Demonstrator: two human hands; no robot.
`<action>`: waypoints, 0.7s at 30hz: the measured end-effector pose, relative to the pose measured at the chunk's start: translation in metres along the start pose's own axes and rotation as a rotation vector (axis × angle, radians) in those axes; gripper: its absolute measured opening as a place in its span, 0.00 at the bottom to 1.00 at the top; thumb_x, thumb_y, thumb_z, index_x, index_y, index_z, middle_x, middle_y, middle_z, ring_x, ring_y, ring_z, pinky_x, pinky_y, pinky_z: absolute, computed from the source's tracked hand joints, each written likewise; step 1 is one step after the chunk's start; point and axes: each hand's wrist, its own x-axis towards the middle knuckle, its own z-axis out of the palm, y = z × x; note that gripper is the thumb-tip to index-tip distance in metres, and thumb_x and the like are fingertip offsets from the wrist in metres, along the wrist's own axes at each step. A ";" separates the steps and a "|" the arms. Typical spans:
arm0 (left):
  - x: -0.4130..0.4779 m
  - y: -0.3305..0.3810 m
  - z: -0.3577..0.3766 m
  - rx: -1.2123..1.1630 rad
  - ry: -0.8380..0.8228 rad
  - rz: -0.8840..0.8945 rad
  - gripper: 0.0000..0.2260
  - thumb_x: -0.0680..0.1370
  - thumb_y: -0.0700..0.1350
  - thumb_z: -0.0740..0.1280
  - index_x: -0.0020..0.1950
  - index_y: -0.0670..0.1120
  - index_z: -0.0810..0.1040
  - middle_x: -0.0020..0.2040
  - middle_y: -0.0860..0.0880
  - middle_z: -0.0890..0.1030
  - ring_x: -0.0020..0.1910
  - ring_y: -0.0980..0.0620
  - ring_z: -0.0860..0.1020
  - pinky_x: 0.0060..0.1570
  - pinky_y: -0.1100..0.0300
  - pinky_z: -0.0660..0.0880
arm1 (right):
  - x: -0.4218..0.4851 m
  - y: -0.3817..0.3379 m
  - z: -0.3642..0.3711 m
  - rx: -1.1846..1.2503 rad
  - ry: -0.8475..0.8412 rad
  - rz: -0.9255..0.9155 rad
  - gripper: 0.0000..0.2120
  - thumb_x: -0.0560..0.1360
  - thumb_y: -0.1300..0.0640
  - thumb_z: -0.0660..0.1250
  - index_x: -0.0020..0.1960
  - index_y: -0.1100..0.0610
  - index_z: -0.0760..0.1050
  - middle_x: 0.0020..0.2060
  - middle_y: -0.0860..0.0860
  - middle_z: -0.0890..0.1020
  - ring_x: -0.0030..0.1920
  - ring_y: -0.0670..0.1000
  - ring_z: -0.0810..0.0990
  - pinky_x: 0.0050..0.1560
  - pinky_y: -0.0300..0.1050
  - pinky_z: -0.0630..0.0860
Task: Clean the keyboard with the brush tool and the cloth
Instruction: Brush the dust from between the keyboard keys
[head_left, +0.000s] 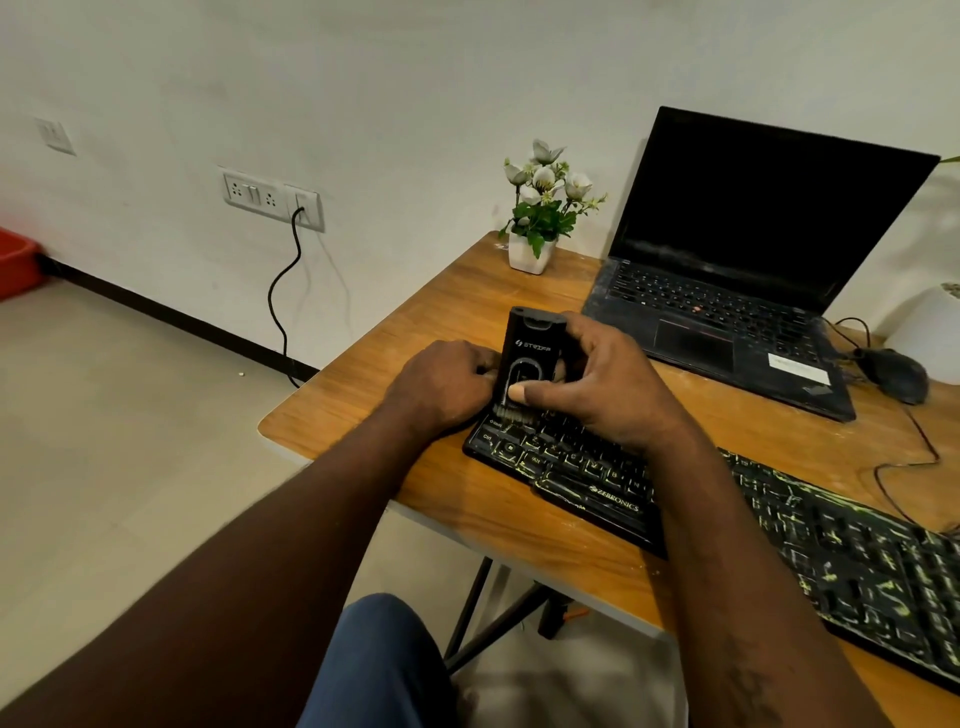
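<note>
Your right hand (597, 384) is wrapped round the brush tool (530, 358), thumb pressed flat on its front face. The tool stands nearly upright, with the bristles (511, 414) down on the left end of the keyboard (831, 545). Your left hand (441, 387) is curled against the tool's left edge. Its fingertips are hidden, so I cannot tell whether it pinches the tool or only braces it.

The keyboard lies slantwise along the near edge of the worktop (415, 338), streaked all over with yellowish grime. No cloth is in view.

What to watch:

- The thumb sits on what looks like a slider or inset piece. Press hard there and you may shift or retract something mid-stroke.
- The keyboard's near corners are close to the worktop's edge, so a firm sweep towards you could probably nudge it off.
- Bearing down with both hands on so little bristle may catch and lift a keycap.
- Flicked grime will likely travel towards the open laptop (727, 291) and the mouse (896, 374) — brush away from them.
- The thin cable running by the mouse could snag if the keyboard slides.
</note>
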 end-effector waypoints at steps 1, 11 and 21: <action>0.001 0.000 0.001 -0.001 -0.003 0.014 0.12 0.80 0.51 0.65 0.38 0.62 0.81 0.42 0.54 0.85 0.43 0.50 0.83 0.46 0.50 0.81 | 0.002 0.003 0.000 -0.058 0.045 0.006 0.24 0.68 0.54 0.82 0.59 0.47 0.75 0.49 0.45 0.84 0.47 0.43 0.85 0.45 0.41 0.84; -0.001 0.000 -0.001 0.003 0.010 0.018 0.12 0.80 0.49 0.66 0.38 0.62 0.80 0.42 0.53 0.85 0.42 0.51 0.82 0.48 0.47 0.81 | 0.001 0.005 0.005 -0.024 -0.003 0.032 0.25 0.68 0.56 0.82 0.60 0.52 0.74 0.48 0.45 0.83 0.48 0.45 0.85 0.48 0.47 0.85; -0.001 0.001 0.001 -0.044 0.018 0.032 0.14 0.79 0.52 0.66 0.39 0.70 0.81 0.44 0.54 0.86 0.42 0.53 0.83 0.47 0.46 0.82 | 0.002 0.009 0.003 0.010 -0.005 0.022 0.24 0.68 0.57 0.82 0.58 0.51 0.74 0.49 0.48 0.85 0.49 0.46 0.86 0.47 0.47 0.85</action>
